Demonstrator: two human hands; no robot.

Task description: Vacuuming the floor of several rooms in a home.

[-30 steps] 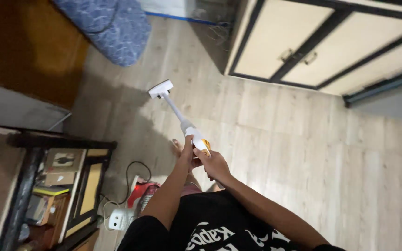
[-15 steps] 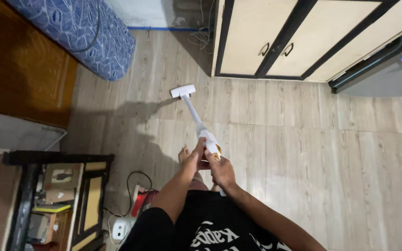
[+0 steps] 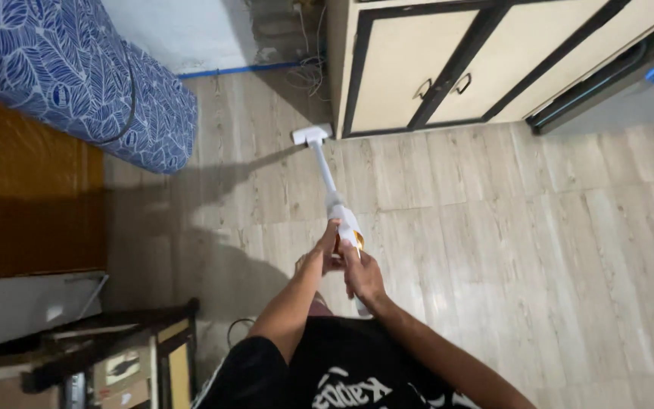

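Observation:
I hold a white stick vacuum [image 3: 332,198] with an orange-gold body in both hands. My right hand [image 3: 362,274] grips its handle from the right side. My left hand [image 3: 325,248] closes on the body just above it. The tube slants away from me to the white floor head [image 3: 310,135], which rests on the pale wood-look floor [image 3: 493,227] by the corner of a cream cabinet [image 3: 410,60] with black frames. My black shirt fills the bottom of the view, and a bare foot shows under my hands.
A blue leaf-patterned mattress [image 3: 77,83] lies at the upper left beside a brown wooden panel [image 3: 24,204]. Loose cables [image 3: 308,72] hang by the wall next to the cabinet. A dark shelf unit [image 3: 115,356] with boxes stands at the lower left.
The floor head has slid forward across the floor up to the cabinet corner. My view has tilted up toward the wall, so the shelf and red item dropped out of view.

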